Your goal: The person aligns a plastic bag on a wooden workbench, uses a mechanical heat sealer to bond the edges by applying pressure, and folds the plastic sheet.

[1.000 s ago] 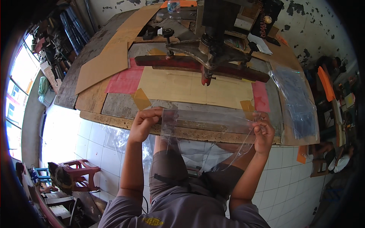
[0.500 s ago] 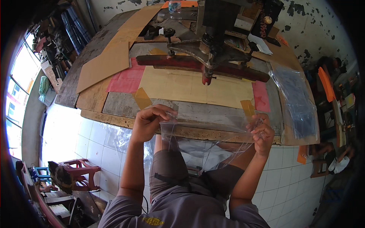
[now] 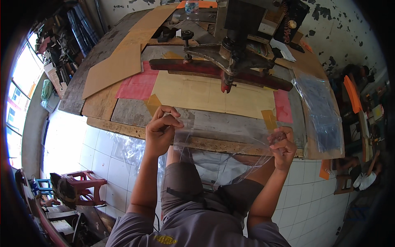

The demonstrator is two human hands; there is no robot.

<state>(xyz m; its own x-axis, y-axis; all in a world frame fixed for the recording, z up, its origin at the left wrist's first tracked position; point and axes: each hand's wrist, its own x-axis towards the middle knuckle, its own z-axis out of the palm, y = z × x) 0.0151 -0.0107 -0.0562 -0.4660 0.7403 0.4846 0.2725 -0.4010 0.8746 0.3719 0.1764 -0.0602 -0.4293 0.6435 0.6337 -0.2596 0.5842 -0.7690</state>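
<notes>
A clear plastic sheet (image 3: 224,161) is stretched between my two hands over the table's front edge, and its lower part hangs above my lap. My left hand (image 3: 159,129) pinches its left upper corner between thumb and fingers. At the other end my right hand (image 3: 284,145) has its fingers closed on the sheet, which bunches in creases there. Just beyond the hands lies a pale yellow board (image 3: 205,92) with red pieces (image 3: 138,85) at its ends. Brown tape strips (image 3: 269,120) stick out from its near side. Above it is the red-edged bar (image 3: 181,67) of a press.
The press head (image 3: 242,18) stands over the table's middle. Brown cardboard (image 3: 113,70) covers the left side. A stack of clear plastic sheets (image 3: 319,111) lies at the right. More clear plastic (image 3: 127,150) hangs below the left front edge. A red stool (image 3: 88,187) stands on the floor.
My left hand's fingers have lifted and straightened slightly at the sheet's corner. The sheet's left part lies a little flatter. My right hand has barely moved.
</notes>
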